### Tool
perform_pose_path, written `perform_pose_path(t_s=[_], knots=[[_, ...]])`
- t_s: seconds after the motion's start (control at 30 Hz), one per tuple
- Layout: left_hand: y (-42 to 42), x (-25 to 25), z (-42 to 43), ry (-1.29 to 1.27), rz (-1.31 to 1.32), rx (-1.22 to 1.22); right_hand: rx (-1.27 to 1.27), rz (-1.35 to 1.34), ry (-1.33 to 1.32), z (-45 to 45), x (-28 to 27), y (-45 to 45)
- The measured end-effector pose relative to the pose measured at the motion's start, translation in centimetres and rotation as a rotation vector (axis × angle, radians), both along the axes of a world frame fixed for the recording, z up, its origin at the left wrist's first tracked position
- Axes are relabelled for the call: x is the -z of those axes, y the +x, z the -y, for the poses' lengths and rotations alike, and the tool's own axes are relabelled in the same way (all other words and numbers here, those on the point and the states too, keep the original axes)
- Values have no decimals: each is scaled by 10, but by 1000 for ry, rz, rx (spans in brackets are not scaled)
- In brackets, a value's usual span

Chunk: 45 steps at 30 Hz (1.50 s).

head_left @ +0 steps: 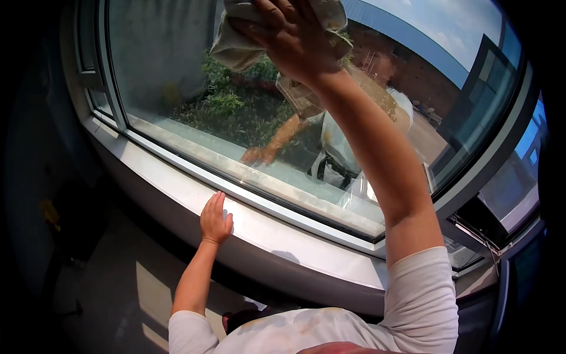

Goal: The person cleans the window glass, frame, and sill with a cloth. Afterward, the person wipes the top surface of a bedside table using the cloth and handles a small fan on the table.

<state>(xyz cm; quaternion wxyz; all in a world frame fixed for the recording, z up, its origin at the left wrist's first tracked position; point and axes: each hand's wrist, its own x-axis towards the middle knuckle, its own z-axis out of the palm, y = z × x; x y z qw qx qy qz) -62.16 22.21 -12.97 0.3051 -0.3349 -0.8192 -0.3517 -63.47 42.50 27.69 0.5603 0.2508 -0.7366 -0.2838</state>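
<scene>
High on the window glass [159, 71], my right hand [292, 38] presses a pale, crumpled cloth [236, 50] to the pane. Its fingers lie over the cloth, and the arm is stretched up and forward. The top of the cloth is cut off by the view's edge. My left hand [216, 219] rests on the white window sill [283, 239] with its fingers stretched out, holding nothing. The glass mirrors my body, my left hand and the cloth.
A grey frame [247, 197] borders the pane. To the right, an opened window section [519, 194] shows its black gap and hinge hardware. Green plants [227, 97] and a blue-roofed brick building [413, 41] stand outside. A yellow item [50, 213] is at the dark left.
</scene>
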Motion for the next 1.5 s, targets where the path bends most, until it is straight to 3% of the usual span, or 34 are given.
perform_pose_path(t_s=[0.13,0.23,0.4,0.47,0.5,0.53,0.57,0.63,0.7,0.77,0.87,0.9,0.93,0.97,1.0,1.03,1.17,1.5], knots=[[-3,-3,3,-72,37,24,-39,373,-120,3,138,10],[-5,-3,5,-138,99,30,46,417,63,-24,175,43],[-5,2,14,-230,81,61,198,417,21,-84,65,130],[-5,1,13,-245,45,40,442,-113,-69,-115,10,167],[-3,-1,12,-261,22,24,467,-194,-227,-135,20,173],[-3,0,12,-269,29,45,574,-322,-144,-136,23,172],[-3,0,12,-271,14,37,591,-315,-145,-135,36,164],[-4,0,11,-280,-5,43,231,-289,-279,-82,75,123],[-3,-1,11,-261,-10,29,349,-164,-268,-45,115,96],[-5,-1,17,-275,-10,29,245,-105,-324,-1,166,61],[-9,2,16,-310,-51,55,-152,425,-620,47,258,39],[0,-29,15,-397,162,120,-43,509,-561,55,287,37],[9,-26,6,154,384,309,74,687,-535,52,311,38],[1,-21,8,-105,85,203,243,910,-620,51,334,45],[-6,-12,12,-154,34,176,112,821,-825,52,354,59],[-8,-7,12,-115,16,166,135,758,-876,53,370,66],[-25,14,24,-330,-56,57,200,657,-855,32,367,101],[-25,5,25,-371,-105,55,494,563,-868,-98,361,277]])
